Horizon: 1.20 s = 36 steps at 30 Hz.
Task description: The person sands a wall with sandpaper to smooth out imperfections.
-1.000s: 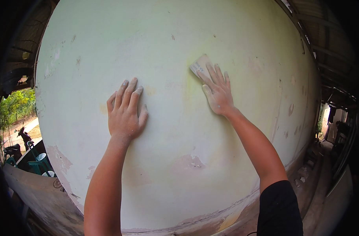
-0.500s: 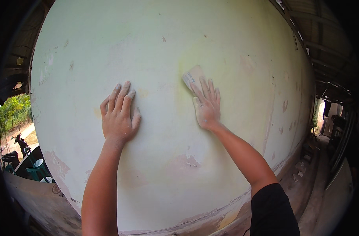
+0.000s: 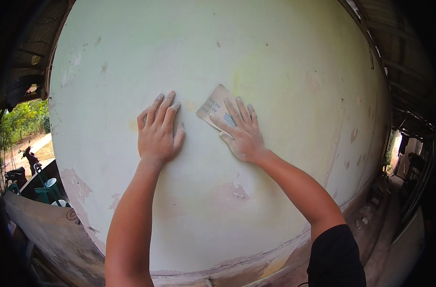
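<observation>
A tan sheet of sandpaper [image 3: 214,101] with blue print on its back lies against the pale green wall [image 3: 194,205]. My right hand [image 3: 246,138] holds it there, fingers spread over its right part and thumb by its lower edge. To the left, my left hand [image 3: 158,136] rests on the wall, holding nothing, with its fingers extended and slightly bent. Pale dust coats the fingers of both hands. The face of the sheet toward the wall is hidden.
Peeled patches [image 3: 230,193] and small chips mark the wall. On the left are a low wall [image 3: 41,220], green chairs [image 3: 48,193] and a motorbike [image 3: 17,174]. A narrow passage [image 3: 385,225] with debris along the wall runs off at the right, under a roof.
My right hand has slid the sandpaper left across the wall relative to my left hand, and more of the sheet shows. The whole view has shifted slightly; my left hand keeps its place on the wall.
</observation>
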Motion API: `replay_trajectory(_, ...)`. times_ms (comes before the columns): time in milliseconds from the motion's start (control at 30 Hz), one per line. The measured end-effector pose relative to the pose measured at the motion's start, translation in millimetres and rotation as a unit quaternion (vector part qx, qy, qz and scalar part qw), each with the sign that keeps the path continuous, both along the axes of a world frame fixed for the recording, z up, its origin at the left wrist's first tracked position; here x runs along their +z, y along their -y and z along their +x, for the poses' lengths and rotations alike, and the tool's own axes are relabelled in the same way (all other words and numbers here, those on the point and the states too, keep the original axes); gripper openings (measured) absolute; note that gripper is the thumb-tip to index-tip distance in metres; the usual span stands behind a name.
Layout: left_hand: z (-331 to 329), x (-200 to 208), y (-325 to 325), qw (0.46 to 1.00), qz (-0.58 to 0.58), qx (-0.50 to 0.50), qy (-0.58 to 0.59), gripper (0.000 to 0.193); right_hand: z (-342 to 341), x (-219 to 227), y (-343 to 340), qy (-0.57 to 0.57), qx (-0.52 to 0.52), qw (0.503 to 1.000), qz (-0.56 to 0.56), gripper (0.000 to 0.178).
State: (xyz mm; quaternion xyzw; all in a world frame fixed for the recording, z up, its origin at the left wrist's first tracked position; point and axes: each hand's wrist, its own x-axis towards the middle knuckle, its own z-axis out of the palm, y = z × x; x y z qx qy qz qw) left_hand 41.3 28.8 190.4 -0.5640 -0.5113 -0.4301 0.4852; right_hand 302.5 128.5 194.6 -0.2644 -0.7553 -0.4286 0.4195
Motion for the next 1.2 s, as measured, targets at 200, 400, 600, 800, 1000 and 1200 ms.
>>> replay_trajectory(200, -11, -1, 15, 0.999, -0.017, -0.040, -0.025, 0.054, 15, 36, 12, 0.157, -0.007, 0.988, -0.014, 0.050)
replay_trajectory(400, 15, 15, 36, 0.990, -0.065, -0.114, 0.041, 0.063, -1, 58, 0, 0.009, 0.072, 0.997, -0.003, 0.051)
replay_trajectory(600, 46, 33, 41, 0.983, -0.135, -0.092, -0.078, 0.088, -3, 44, 2, 0.201, 0.249, 0.945, -0.072, 0.045)
replay_trajectory(800, 66, 17, 17, 0.986, -0.133, 0.019, -0.100, 0.089, 12, 42, -17, 0.088, 0.322, 0.942, -0.031, 0.042)
replay_trajectory(1000, 80, 22, 0, 0.980, -0.116, 0.046, -0.153, 0.074, 11, 41, -25, 0.015, 0.337, 0.941, 0.010, 0.040)
replay_trajectory(1200, 83, 33, -17, 0.981, -0.047, 0.094, -0.166, 0.060, 7, 40, -27, -0.041, 0.418, 0.904, -0.084, 0.052)
